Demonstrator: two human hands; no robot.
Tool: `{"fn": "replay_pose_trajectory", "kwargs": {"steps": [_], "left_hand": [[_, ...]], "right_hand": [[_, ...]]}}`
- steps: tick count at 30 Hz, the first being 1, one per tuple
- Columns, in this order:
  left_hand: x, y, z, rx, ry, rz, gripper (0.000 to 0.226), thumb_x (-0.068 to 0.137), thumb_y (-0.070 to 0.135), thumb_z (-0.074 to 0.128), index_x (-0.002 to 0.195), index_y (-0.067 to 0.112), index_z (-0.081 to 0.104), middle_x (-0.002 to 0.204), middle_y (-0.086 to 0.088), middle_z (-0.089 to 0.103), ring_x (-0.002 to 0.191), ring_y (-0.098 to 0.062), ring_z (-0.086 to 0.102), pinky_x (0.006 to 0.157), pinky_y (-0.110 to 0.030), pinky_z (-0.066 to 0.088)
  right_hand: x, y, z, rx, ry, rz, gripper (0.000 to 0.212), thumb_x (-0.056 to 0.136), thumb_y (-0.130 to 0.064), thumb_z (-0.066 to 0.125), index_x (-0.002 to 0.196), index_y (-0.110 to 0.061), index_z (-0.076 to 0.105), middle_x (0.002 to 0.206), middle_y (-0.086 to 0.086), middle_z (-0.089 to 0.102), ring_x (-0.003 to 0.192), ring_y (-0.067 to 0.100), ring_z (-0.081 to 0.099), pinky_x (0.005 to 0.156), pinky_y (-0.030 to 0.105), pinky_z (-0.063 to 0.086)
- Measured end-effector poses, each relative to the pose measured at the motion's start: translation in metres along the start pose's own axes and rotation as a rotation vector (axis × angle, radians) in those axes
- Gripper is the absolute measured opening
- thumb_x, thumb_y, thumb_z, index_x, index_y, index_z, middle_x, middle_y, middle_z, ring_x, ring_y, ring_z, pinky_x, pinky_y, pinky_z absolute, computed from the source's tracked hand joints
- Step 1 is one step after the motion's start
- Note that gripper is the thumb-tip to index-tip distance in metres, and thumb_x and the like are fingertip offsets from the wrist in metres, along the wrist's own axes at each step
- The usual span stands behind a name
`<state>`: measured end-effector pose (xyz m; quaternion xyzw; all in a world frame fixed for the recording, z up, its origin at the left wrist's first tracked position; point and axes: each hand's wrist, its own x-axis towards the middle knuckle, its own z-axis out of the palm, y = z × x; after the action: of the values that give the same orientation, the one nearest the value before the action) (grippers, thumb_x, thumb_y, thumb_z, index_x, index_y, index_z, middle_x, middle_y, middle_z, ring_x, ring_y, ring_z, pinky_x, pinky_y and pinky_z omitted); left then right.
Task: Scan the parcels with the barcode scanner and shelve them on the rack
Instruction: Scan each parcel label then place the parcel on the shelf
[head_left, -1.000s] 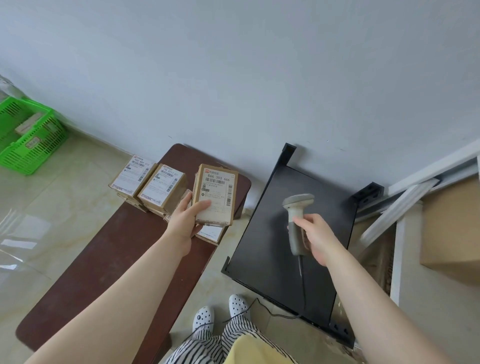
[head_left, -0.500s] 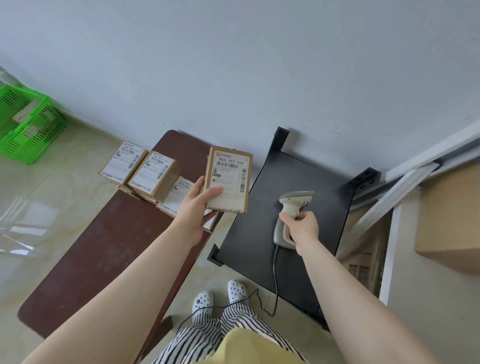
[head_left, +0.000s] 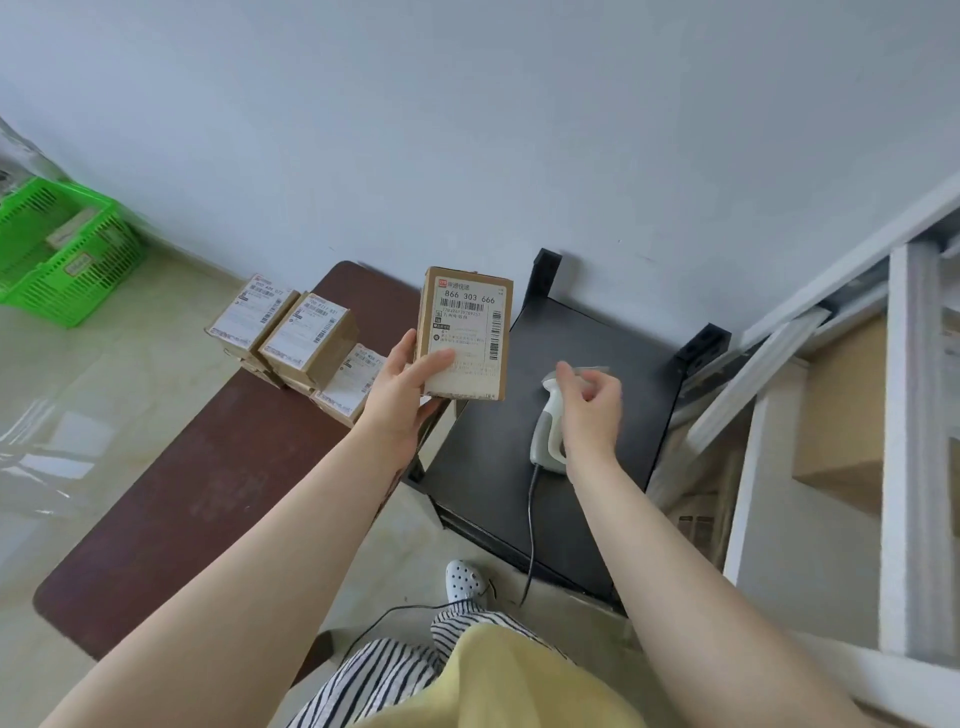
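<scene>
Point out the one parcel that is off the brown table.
The parcel labelled 866 303 666, held upright in the left hand; the other parcels lie stacked on the brown table.

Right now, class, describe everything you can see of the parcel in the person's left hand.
The held parcel is a small, flat brown cardboard box, held upright with its white shipping label facing the camera. The label shows a red logo, "866 303 666", barcodes and fine print. The left hand grips its lower left edge, thumb across the label. It is raised between the brown table and the black shelf top.
</scene>
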<state>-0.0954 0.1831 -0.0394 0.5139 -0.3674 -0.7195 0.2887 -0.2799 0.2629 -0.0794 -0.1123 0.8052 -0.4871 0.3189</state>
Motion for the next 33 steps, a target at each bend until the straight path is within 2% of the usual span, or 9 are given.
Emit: {"fn": "replay_pose_trajectory", "kwargs": {"steps": [2, 4, 6, 10, 17, 24, 29, 31, 33], "left_hand": [[-0.012, -0.003, 0.003, 0.030, -0.036, 0.028, 0.061, 0.094, 0.022, 0.067, 0.150, 0.026, 0.045, 0.131, 0.000, 0.068, 0.095, -0.004, 0.071, 0.083, -0.022, 0.056], [-0.027, -0.005, 0.005, 0.069, -0.087, 0.066, 0.059, 0.094, 0.024, 0.067, 0.149, 0.026, 0.047, 0.128, 0.000, 0.069, 0.093, -0.003, 0.072, 0.064, -0.014, 0.055], [-0.049, -0.008, 0.003, 0.097, -0.136, 0.098, 0.065, 0.088, 0.031, 0.073, 0.148, 0.025, 0.048, 0.127, 0.000, 0.070, 0.104, -0.010, 0.070, 0.070, -0.018, 0.056], [-0.102, -0.029, -0.013, 0.093, -0.210, 0.115, 0.068, 0.078, 0.039, 0.078, 0.140, 0.025, 0.056, 0.124, 0.001, 0.072, 0.113, -0.021, 0.069, 0.090, -0.035, 0.054], [-0.196, -0.103, -0.034, 0.083, -0.227, 0.019, 0.017, 0.099, 0.022, 0.060, 0.115, 0.025, 0.065, 0.099, 0.009, 0.077, 0.084, -0.002, 0.073, 0.068, -0.017, 0.056], [-0.242, -0.152, -0.010, 0.167, -0.320, -0.108, 0.034, 0.097, 0.028, 0.063, 0.130, 0.019, 0.060, 0.115, 0.002, 0.072, 0.102, -0.013, 0.067, 0.079, -0.023, 0.052], [-0.260, -0.186, 0.018, 0.289, -0.454, -0.204, 0.084, 0.069, 0.052, 0.084, 0.140, 0.020, 0.053, 0.123, 0.000, 0.073, 0.111, -0.019, 0.069, 0.099, -0.034, 0.052], [-0.268, -0.199, 0.041, 0.315, -0.486, -0.243, 0.073, 0.076, 0.047, 0.082, 0.137, 0.019, 0.053, 0.119, -0.001, 0.074, 0.107, -0.019, 0.070, 0.097, -0.034, 0.052], [-0.279, -0.213, 0.074, 0.322, -0.499, -0.256, 0.043, 0.089, 0.034, 0.073, 0.127, 0.019, 0.057, 0.113, 0.000, 0.074, 0.100, -0.017, 0.070, 0.089, -0.030, 0.053]], "right_hand": [[-0.028, -0.019, -0.002, 0.124, -0.263, -0.030, 0.049, 0.093, -0.046, 0.064, 0.131, -0.018, 0.049, 0.117, -0.003, 0.059, 0.107, 0.011, 0.057, 0.088, 0.026, 0.045], [-0.053, -0.023, -0.005, 0.130, -0.486, -0.047, 0.068, 0.088, -0.056, 0.066, 0.142, -0.020, 0.044, 0.128, -0.005, 0.059, 0.120, 0.010, 0.055, 0.101, 0.030, 0.044], [-0.078, -0.021, -0.012, 0.117, -0.594, -0.068, 0.078, 0.082, -0.060, 0.070, 0.144, -0.021, 0.044, 0.131, -0.005, 0.062, 0.122, 0.010, 0.056, 0.101, 0.030, 0.046], [-0.128, 0.005, -0.036, 0.110, -0.611, -0.117, 0.042, 0.090, -0.050, 0.063, 0.126, -0.029, 0.061, 0.125, -0.006, 0.068, 0.118, 0.012, 0.061, 0.101, 0.039, 0.052], [-0.217, 0.074, -0.084, 0.057, -0.573, -0.028, 0.034, 0.093, -0.047, 0.062, 0.118, -0.025, 0.064, 0.119, -0.002, 0.070, 0.114, 0.017, 0.064, 0.097, 0.038, 0.054], [-0.249, 0.118, -0.151, 0.025, -0.533, 0.026, 0.016, 0.094, -0.043, 0.062, 0.106, -0.031, 0.064, 0.114, -0.002, 0.071, 0.109, 0.019, 0.065, 0.086, 0.031, 0.056], [-0.251, 0.151, -0.215, -0.002, -0.539, 0.042, 0.019, 0.094, -0.036, 0.065, 0.111, -0.028, 0.065, 0.114, -0.002, 0.071, 0.108, 0.021, 0.066, 0.093, 0.039, 0.054], [-0.247, 0.163, -0.246, -0.010, -0.539, 0.046, 0.014, 0.095, -0.034, 0.064, 0.108, -0.030, 0.063, 0.114, -0.003, 0.069, 0.110, 0.021, 0.064, 0.094, 0.041, 0.054], [-0.241, 0.176, -0.280, 0.010, -0.537, 0.047, 0.009, 0.096, -0.033, 0.063, 0.105, -0.031, 0.062, 0.112, -0.004, 0.069, 0.107, 0.019, 0.064, 0.096, 0.044, 0.053]]}}
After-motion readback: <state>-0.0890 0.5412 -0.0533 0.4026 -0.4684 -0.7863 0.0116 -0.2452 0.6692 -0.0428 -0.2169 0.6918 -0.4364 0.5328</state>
